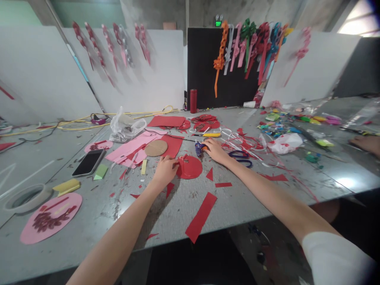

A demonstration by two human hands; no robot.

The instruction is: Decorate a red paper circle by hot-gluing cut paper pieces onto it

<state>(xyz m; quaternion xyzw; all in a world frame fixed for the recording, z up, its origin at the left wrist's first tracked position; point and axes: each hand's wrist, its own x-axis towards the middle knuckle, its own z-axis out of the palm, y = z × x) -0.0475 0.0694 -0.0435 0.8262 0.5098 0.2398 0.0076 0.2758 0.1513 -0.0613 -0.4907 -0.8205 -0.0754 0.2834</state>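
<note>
My left hand (166,170) is at the left edge of a round red felt-like disc (192,170), its fingers closed on the rim. The disc lies flat and carries a small looped decoration near its top. Just beyond it, my right hand (215,150) is wrapped round a small blue and orange glue gun (199,149), whose blue body points left. A round tan cardboard piece (156,148) lies beyond my left hand. Blue-handled scissors (242,158) rest beside my right forearm. Red scraps and a red strip (202,217) lie nearer the table edge.
Pink sheets (127,148), a phone (89,162), a tape roll (28,198) and a pink oval (50,217) are on the left. A yellow cutter (211,135) and red bottle (193,101) stand farther back. Another person's hand (366,144) rests at right.
</note>
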